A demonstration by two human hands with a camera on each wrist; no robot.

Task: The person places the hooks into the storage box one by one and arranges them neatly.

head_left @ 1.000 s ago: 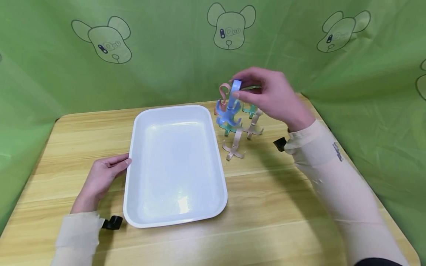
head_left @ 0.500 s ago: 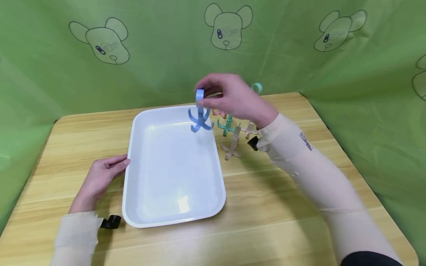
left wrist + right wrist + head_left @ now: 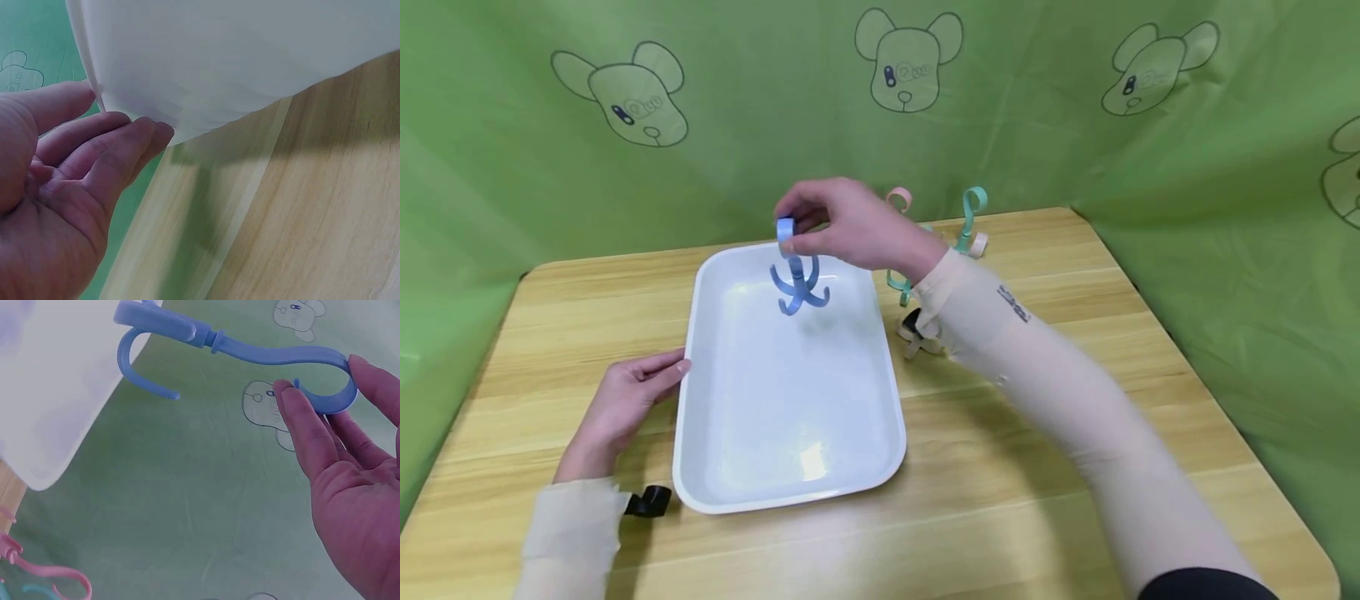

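My right hand (image 3: pixel 859 223) pinches the curled top of a blue multi-prong rotating hook (image 3: pixel 798 287) between thumb and fingers. It hangs with its prongs down, over the far part of a white rectangular tray (image 3: pixel 790 400), apart from the tray's floor. In the right wrist view, the hook's loop (image 3: pixel 337 403) lies between the fingertips. My left hand (image 3: pixel 625 398) holds the tray's left side, thumb at the rim and fingers against the outer wall (image 3: pixel 187 75) in the left wrist view.
Right of the tray stand similar hooks: a pink one (image 3: pixel 899 198), a green one (image 3: pixel 975 200), another green one (image 3: pixel 901 287) and a pale one (image 3: pixel 916 343), partly hidden by my right arm. A green printed curtain (image 3: pixel 760 167) borders the wooden table (image 3: pixel 1000 517).
My right hand has carried the blue hook left, from above the group of hooks to above the tray. The left hand has stayed at the tray's side.
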